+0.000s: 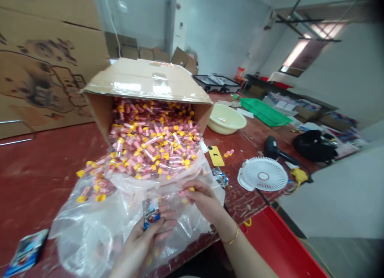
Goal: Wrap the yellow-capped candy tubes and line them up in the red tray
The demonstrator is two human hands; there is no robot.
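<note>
The left hand (148, 232) holds a small packet (151, 211) between thumb and palm, its other fingers loosely spread; the thumb covers the packet's lower part, and its print is too blurred to read. The right hand (204, 200) has thumb and forefinger pinched together on a small pink-and-yellow tube (183, 193), just right of the left fingertips; the fingertips hide part of it, so its full shape is hard to make out. Beneath both hands lies a clear plastic bag (81, 226), its near edge partly hidden by the left forearm. Beyond the fingers, a cardboard box (144, 80) lies open toward them, full of similar tubes (156, 142) spilling onto the bag; the box's depth is lost in shadow. Well left of the left fingers, another packet (27, 250) reaches the picture's bottom edge. Right of the right fingers are a phone (216, 156) and a white fan (264, 175).
</note>
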